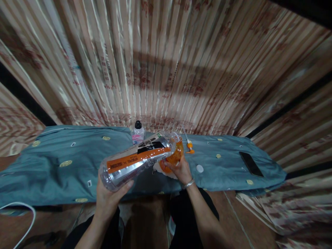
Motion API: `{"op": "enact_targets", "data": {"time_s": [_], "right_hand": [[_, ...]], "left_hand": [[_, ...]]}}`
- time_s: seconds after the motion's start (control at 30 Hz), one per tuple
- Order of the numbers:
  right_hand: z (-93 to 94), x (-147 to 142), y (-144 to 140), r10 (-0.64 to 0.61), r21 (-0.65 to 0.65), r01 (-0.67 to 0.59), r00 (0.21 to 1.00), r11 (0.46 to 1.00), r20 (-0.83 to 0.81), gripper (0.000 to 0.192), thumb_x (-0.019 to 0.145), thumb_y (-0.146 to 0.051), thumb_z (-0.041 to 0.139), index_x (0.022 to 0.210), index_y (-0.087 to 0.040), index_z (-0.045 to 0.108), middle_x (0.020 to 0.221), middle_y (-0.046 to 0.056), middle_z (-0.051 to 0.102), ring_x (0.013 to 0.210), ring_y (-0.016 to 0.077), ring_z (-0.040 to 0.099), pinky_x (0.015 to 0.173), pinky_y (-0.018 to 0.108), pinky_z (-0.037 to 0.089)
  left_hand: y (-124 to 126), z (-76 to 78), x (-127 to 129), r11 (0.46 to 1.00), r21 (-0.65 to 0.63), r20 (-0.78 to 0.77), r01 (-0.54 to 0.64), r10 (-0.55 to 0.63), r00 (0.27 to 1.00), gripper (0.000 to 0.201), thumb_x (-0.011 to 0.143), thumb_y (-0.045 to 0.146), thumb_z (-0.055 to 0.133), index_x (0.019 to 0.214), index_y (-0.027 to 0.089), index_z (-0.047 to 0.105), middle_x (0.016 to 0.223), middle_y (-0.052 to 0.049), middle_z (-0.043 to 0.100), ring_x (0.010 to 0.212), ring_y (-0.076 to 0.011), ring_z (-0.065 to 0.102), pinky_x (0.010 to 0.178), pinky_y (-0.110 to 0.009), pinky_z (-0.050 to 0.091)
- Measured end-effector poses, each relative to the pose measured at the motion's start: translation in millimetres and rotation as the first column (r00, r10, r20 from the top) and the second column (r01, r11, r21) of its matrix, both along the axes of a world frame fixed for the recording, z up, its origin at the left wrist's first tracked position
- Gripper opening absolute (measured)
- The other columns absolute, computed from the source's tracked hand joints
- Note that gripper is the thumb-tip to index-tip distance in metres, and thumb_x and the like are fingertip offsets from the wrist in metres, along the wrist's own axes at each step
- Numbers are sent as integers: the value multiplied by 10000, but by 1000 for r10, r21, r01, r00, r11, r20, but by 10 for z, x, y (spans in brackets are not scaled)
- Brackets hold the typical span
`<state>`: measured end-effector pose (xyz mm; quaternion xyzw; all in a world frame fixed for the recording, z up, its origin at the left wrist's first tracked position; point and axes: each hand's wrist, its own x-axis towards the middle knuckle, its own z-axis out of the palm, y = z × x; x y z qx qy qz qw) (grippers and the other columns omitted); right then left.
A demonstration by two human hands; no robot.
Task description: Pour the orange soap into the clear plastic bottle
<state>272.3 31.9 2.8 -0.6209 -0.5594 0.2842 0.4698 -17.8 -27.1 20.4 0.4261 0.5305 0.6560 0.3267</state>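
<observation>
big bottle: clear plastic bottle with orange/black label, tipped near horizontal, base toward the person, mouth against the orange container, held above the front edge of the blue cloth
orange container: translucent orange vessel at the bottle's mouth, sits over a white item on the cloth, mostly hidden by bottle and fingers
left hand: left hand cupped under the bottle's base, thumb up along the side, grip closed around the bottle
right hand: right hand wrapped on the orange container from below/right, fingers closed on it; bracelet on the wrist
cloth: blue cloth with small yellow patterns, spread over a low surface
small bottle: small bottle with black cap, upright just behind the big bottle, partly blocked by it
pump part: orange-and-white nozzle piece lying on the cloth just right of the container
phone: dark phone flat on the cloth, well right
white disc: small white round item near the right wrist
cable: white cable looping at lower left
backdrop: pleated patterned curtain behind everything
</observation>
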Motion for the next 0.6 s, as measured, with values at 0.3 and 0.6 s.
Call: {"op": "enact_targets", "data": {"time_s": [0.3,0.6], "right_hand": [[-34,20,5,-26,-27,27,997,999,69,589,741,-479,969,1236,-275,725,1144,149,925,1102,469,895,959,643,744],[41,-4,31,-28,7,27,999,1000,42,518,721,-454,976,1140,-268,735,1169,147,927,1116,430,894,983,607,744]], "left_hand": [[-2,2,14,1000,-13,30,13,-13,999,950,592,559,1109,1378,205,711,1376,-135,790,1348,-412,747,1302,-598,541],[0,70,49,1000,-3,44,19,-18,999,938,601,508,1095,1394,211,692,1371,-126,792,1331,-403,758,1309,-602,531]]}}
